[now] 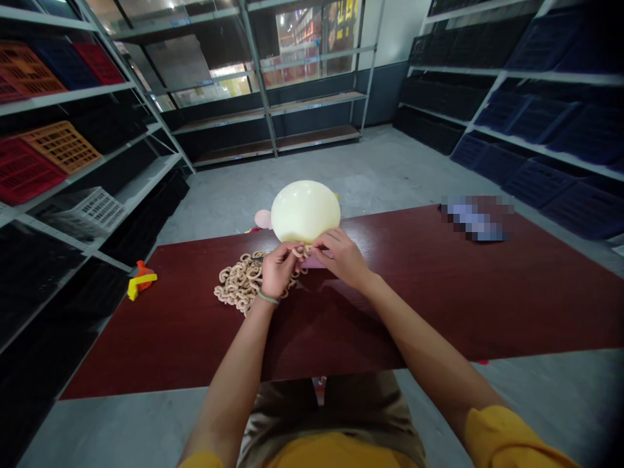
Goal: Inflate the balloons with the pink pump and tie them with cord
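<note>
**Links in both hands, most of the chain in a heap**

The left hand [277,270] has its fingers drawn narrow on a few beige links [302,251], at the far edge's middle. The right hand [344,257] pinches at the right end of the same links, its fingertips nearly meeting the left's. Whether these links are being joined, parted or merely held I cannot tell, nor whether they run into the heap [238,283] on the surface [439,305], to the left of and partly behind the left hand.

As for progress, the work looks to be underway and far from finished: only a short piece is up in the fingers, while the heap is tangled, with no part laid out straight.

Just beyond the hands, the pale balloon [305,211] is full and round, so its filling seems done; whether it is tied, or touches the links, is hidden. A pink piece [316,260] lies below the fingers. An orange-and-yellow thing [142,281] sits well apart, at the surface's left edge, untouched by either hand.
</note>
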`<state>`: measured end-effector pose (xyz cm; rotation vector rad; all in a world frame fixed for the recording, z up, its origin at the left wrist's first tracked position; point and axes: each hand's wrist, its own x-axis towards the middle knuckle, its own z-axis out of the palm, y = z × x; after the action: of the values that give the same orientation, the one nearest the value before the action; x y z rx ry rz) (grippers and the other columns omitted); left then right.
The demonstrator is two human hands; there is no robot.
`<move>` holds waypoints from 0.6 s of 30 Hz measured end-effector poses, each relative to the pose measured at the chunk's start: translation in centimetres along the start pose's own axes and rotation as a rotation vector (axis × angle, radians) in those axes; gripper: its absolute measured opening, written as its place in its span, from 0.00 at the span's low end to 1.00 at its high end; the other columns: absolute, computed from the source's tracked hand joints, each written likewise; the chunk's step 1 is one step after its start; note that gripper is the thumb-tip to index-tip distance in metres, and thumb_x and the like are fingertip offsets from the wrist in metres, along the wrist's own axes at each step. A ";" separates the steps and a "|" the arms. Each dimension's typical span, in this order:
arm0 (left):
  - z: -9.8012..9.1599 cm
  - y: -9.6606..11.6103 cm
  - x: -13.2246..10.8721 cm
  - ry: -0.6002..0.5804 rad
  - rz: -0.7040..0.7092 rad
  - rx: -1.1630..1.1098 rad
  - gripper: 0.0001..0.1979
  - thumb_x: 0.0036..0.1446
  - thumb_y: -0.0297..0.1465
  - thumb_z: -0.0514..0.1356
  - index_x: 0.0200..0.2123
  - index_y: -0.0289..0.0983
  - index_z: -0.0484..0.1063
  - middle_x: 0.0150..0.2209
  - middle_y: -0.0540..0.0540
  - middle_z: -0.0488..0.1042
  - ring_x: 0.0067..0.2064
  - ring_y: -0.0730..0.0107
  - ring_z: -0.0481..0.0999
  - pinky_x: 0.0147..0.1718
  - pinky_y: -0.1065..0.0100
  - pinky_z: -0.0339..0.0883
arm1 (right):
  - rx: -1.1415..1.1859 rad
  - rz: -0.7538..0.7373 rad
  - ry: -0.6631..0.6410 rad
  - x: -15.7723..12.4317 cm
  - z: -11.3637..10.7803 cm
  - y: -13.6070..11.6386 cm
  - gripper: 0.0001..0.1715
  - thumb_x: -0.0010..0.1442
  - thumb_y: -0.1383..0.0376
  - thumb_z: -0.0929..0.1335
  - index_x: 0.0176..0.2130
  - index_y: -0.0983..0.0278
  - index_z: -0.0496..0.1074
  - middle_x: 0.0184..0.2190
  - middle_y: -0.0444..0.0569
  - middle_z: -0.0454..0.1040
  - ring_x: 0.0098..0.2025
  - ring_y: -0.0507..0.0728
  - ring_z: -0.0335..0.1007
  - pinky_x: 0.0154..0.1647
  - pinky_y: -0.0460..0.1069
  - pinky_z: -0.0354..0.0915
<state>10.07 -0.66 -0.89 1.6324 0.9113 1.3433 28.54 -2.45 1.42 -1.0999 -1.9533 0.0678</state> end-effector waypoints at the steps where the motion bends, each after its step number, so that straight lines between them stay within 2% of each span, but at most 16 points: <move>1: 0.1 0.0 0.0 0.004 -0.014 -0.008 0.12 0.61 0.41 0.60 0.39 0.39 0.76 0.25 0.51 0.73 0.20 0.78 0.67 0.20 0.73 0.62 | -0.017 -0.009 0.014 0.0 0.1 -0.1 0.07 0.65 0.63 0.65 0.33 0.60 0.67 0.33 0.48 0.71 0.42 0.58 0.65 0.44 0.52 0.63; 7: 0.5 0.6 -0.1 0.013 -0.088 -0.094 0.14 0.59 0.44 0.61 0.36 0.39 0.69 0.22 0.54 0.68 0.17 0.80 0.63 0.16 0.74 0.58 | -0.193 -0.069 0.028 -0.2 0.2 -0.5 0.06 0.65 0.67 0.63 0.34 0.60 0.66 0.33 0.50 0.70 0.41 0.60 0.62 0.42 0.53 0.61; 13: 0.8 0.7 0.1 0.060 -0.133 -0.176 0.14 0.59 0.43 0.61 0.32 0.40 0.62 0.20 0.56 0.66 0.16 0.80 0.61 0.15 0.75 0.53 | -0.361 -0.106 0.021 -0.3 0.2 0.0 0.08 0.65 0.66 0.62 0.34 0.60 0.67 0.34 0.52 0.70 0.40 0.61 0.61 0.40 0.54 0.59; 18: 0.7 0.8 0.3 0.096 -0.168 -0.221 0.15 0.59 0.43 0.62 0.32 0.40 0.61 0.19 0.57 0.64 0.16 0.81 0.59 0.14 0.76 0.50 | -0.456 -0.142 0.017 -0.4 0.6 0.8 0.08 0.65 0.67 0.62 0.34 0.61 0.68 0.34 0.52 0.70 0.38 0.61 0.60 0.38 0.54 0.57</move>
<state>10.82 -0.79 -0.11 1.3049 0.8998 1.3623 28.77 -2.05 0.41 -1.2349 -2.0802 -0.4839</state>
